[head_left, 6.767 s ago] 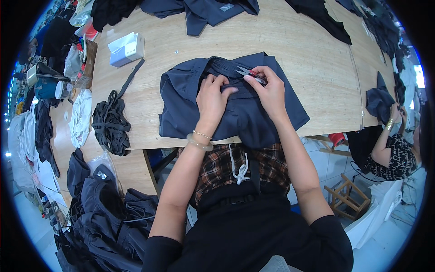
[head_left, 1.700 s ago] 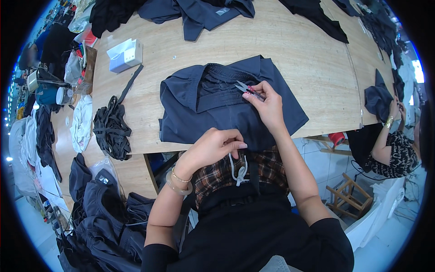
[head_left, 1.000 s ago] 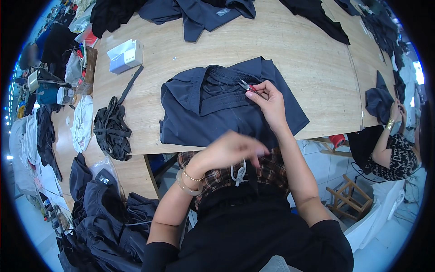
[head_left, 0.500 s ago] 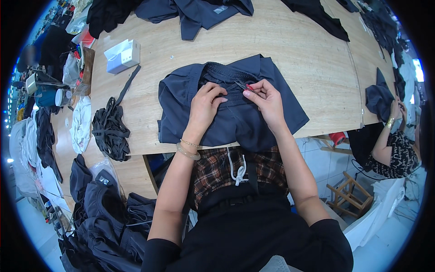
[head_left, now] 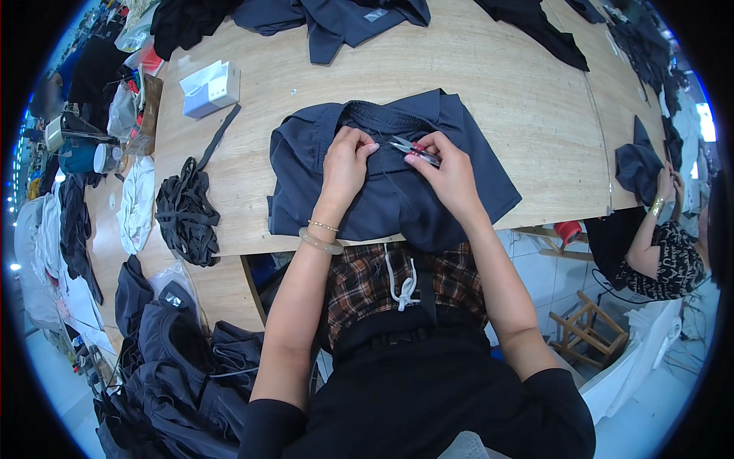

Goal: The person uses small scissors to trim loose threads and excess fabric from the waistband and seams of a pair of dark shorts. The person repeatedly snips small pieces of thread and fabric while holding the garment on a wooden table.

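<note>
A dark navy garment (head_left: 474, 176) with a gathered elastic waistband lies on the table in front of me. My right hand (head_left: 443, 164) grips a pair of red-handled thread snips (head_left: 413, 148), whose blades point left over the waistband. My left hand (head_left: 348, 162) is over the left part of the waistband, thumb and fingertips pinched together near the snips' points. Whatever is between those fingertips is too small to make out.
A tissue box (head_left: 211, 89) and a tangled heap of dark straps (head_left: 186, 218) sit on the table to the left. More dark garments (head_left: 172, 367) are piled at lower left. At right, a co-worker's hand (head_left: 670, 183) touches dark cloth (head_left: 638, 164). A wooden stool (head_left: 587, 327) stands below.
The snips have turned in my right hand, so more of their blades and handles now shows. My left fingertips have drawn together and lifted slightly off the waistband.
</note>
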